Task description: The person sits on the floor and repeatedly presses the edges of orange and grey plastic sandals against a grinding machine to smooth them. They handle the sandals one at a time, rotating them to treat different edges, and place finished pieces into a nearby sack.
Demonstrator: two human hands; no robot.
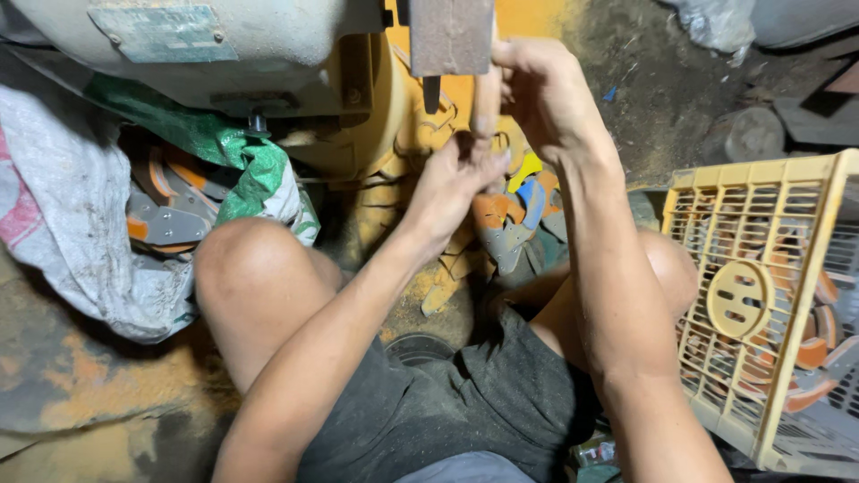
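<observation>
Both my hands hold one long flat dust-coloured shoe sole piece (487, 103) upright against the sanding part of a yellow-dusted machine (394, 125). My right hand (541, 98) grips its upper end just under a brown block (450, 34) on the machine. My left hand (456, 183) pinches its lower end. Below the hands lies a heap of orange, grey and blue sole pieces (510, 224).
A white and green sack (80, 224) at the left is filled with more orange-grey soles. A yellow plastic crate (769, 304) at the right holds others. My bare knees (246, 268) flank the machine. Orange dust covers the floor (89, 385).
</observation>
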